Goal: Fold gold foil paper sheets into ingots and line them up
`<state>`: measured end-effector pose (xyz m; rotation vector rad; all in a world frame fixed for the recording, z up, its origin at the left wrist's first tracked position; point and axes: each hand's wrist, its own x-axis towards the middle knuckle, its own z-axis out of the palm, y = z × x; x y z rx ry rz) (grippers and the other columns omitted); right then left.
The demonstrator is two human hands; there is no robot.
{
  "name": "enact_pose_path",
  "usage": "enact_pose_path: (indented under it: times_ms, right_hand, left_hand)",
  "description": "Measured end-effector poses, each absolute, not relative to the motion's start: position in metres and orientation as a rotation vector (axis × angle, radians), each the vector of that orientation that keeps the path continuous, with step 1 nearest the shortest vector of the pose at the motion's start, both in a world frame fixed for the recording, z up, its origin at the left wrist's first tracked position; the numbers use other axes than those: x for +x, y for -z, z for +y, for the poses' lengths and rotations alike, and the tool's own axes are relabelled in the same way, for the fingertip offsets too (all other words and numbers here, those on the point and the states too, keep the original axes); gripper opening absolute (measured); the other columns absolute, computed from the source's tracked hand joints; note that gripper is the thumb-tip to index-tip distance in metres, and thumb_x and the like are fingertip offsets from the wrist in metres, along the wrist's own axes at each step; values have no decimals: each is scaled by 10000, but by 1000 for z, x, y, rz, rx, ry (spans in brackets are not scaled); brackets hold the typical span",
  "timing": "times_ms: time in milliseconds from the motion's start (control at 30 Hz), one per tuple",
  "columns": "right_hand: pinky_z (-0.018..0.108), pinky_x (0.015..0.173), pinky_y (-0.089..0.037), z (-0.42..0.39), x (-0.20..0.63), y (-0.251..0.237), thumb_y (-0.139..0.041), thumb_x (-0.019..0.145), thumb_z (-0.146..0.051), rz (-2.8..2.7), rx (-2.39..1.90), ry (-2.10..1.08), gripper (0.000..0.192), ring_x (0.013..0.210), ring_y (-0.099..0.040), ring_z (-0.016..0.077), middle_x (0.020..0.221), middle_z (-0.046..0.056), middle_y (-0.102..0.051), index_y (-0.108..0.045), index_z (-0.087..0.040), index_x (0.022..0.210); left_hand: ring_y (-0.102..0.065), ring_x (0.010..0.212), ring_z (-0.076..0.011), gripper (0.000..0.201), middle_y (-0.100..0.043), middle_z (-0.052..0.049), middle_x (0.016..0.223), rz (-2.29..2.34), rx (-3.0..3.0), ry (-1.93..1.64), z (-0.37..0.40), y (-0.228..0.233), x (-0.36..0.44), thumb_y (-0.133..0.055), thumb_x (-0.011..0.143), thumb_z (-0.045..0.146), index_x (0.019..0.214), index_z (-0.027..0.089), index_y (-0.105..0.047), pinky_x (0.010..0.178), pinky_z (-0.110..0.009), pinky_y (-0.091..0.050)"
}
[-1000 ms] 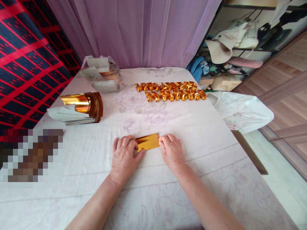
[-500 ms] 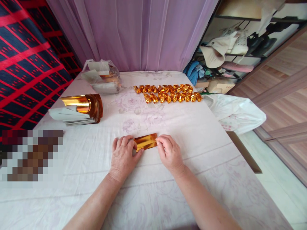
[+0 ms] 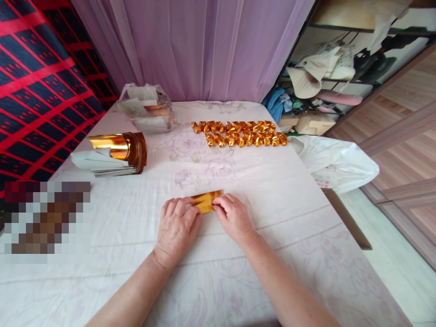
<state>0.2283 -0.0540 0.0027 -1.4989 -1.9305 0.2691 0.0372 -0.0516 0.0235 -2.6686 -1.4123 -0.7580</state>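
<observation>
A strip of shiny gold foil paper [image 3: 205,201] lies on the pale flowered tablecloth [image 3: 289,190] in front of me. My left hand [image 3: 179,225] is closed over its left end, thumb and fingers bent against the paper. At the strip's right end, my right hand [image 3: 233,215] pinches the near corner between thumb and fingertips. Parts of both ends are hidden under my fingers. Beyond the hands stand two rows of folded gold foil pieces [image 3: 240,133].
A bent stack of gold foil sheets with white backs [image 3: 117,154] lies at the left. Behind it sits a clear plastic bag of similar sheets [image 3: 146,109]. Right of the table are a white plastic bag [image 3: 340,161] and a shelf with shoes and a cap [image 3: 304,75].
My right hand has slid left along the strip, from its right edge onto its near corner. My left thumb has drawn back, and the left fingers sit closer together.
</observation>
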Motion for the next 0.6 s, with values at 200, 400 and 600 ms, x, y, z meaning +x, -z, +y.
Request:
enact_pose_path:
  times_ms: [200, 400, 600]
  right_hand:
    - [296, 733, -469, -54, 229, -3, -519, 886, -100, -1935, -1490, -306, 162, 806, -617, 188, 827, 39, -653, -626, -219, 861]
    - [290, 729, -468, -54, 229, -3, -512, 886, -95, -1930, -1501, -311, 169, 802, -617, 185, 836, 40, -658, -628, -217, 871]
    - [287, 719, -466, -54, 229, -3, -519, 877, -94, -1927, -1513, -318, 168, 790, -613, 182, 828, 40, -658, -636, -214, 868]
  left_hand:
    - [-567, 702, -215, 287, -631, -37, 786, -1182, -2793, 521, -67, -22, 46, -506, 951, 232, 1203, 178, -633, 661, -365, -426]
    - [-590, 742, -225, 300, -637, -54, 820, -1288, -2795, 368, -66, -26, 52, -518, 942, 258, 1200, 186, -653, 692, -376, -435]
    - [-601, 768, -233, 307, -654, -62, 848, -1370, -2821, 310, -66, -28, 54, -497, 947, 273, 1196, 197, -659, 714, -385, -445]
